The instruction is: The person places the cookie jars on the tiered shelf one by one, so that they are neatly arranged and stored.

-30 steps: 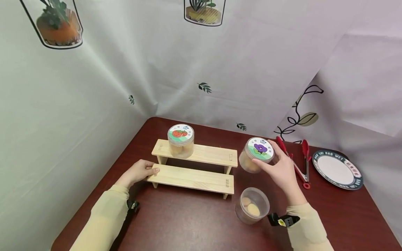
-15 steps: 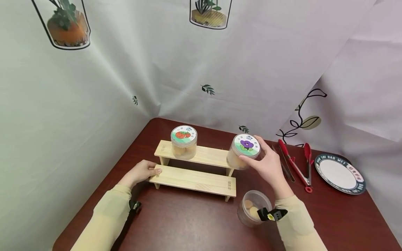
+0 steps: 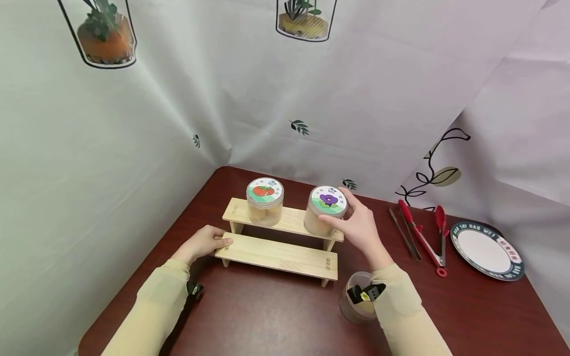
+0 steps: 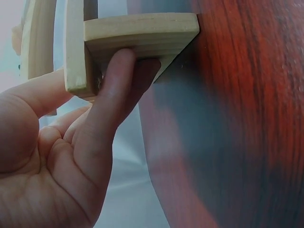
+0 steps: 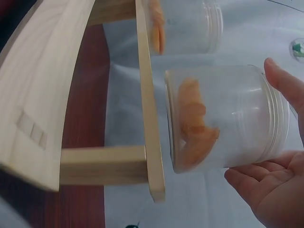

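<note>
My right hand (image 3: 362, 230) grips a clear lidded jar (image 3: 328, 201) with a purple flower on its label. In the right wrist view, a narrow gap shows between this jar's base (image 5: 172, 123) and the upper board; orange-brown pieces lie inside. On the two-step wooden rack (image 3: 278, 253), a similar jar (image 3: 264, 203) with a tomato label stands on the upper step, towards the left. My left hand (image 3: 202, 244) pinches the left end of the lower step. Seen from the left wrist, fingers (image 4: 118, 76) reach beneath the board, the thumb on its other face.
An unlidded clear jar (image 3: 349, 310) stands on the dark red table, partly hidden by the right wrist camera. To the right lie slim metal tongs (image 3: 406, 235), red-tipped tongs (image 3: 429, 246) and a round plate (image 3: 485, 251). Printed cloth covers the walls behind and left.
The right hand has carried the flower-label jar leftward, from beside the rack to over the upper step's right end. The left hand keeps its hold on the lower step.
</note>
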Demonstrator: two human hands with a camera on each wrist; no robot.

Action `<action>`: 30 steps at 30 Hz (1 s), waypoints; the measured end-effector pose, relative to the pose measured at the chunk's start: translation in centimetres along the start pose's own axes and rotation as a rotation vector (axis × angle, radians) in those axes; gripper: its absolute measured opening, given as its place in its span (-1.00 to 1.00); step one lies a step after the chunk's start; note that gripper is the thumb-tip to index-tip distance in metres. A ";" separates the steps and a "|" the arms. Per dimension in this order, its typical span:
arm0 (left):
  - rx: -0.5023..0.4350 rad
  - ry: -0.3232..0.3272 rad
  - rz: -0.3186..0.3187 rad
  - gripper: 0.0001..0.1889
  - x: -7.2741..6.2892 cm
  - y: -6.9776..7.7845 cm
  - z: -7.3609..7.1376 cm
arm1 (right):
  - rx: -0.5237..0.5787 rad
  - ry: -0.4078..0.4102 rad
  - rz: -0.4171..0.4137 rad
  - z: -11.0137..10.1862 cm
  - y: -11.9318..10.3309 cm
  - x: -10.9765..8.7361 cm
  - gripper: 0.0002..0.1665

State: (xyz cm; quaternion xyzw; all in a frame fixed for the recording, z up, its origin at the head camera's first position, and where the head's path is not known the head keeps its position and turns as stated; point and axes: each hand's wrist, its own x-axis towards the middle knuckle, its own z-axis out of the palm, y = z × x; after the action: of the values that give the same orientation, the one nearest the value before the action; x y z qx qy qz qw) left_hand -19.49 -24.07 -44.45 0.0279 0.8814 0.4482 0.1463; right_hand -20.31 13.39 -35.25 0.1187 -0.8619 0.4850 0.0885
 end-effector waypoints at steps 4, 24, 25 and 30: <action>-0.004 0.004 -0.010 -0.59 0.1 0.1 0.0 | 0.003 -0.024 0.000 0.7 -0.4 0.4 0.03; 0.010 0.015 -0.005 -0.58 0.0 0.1 0.1 | 0.000 -0.073 0.028 2.2 -0.5 0.9 0.15; 0.011 0.016 -0.003 -0.58 0.0 0.1 0.1 | -0.003 -0.077 0.032 2.2 -0.5 0.9 0.16; 0.009 0.012 0.014 -0.56 0.0 0.0 0.1 | -0.041 -0.103 0.047 2.0 -0.5 0.7 0.24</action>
State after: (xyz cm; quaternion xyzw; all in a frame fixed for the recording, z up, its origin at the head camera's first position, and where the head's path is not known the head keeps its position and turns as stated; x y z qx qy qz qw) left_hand -19.45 -24.02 -44.46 0.0320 0.8841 0.4454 0.1377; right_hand -20.90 11.38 -35.68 0.1214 -0.8777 0.4623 0.0350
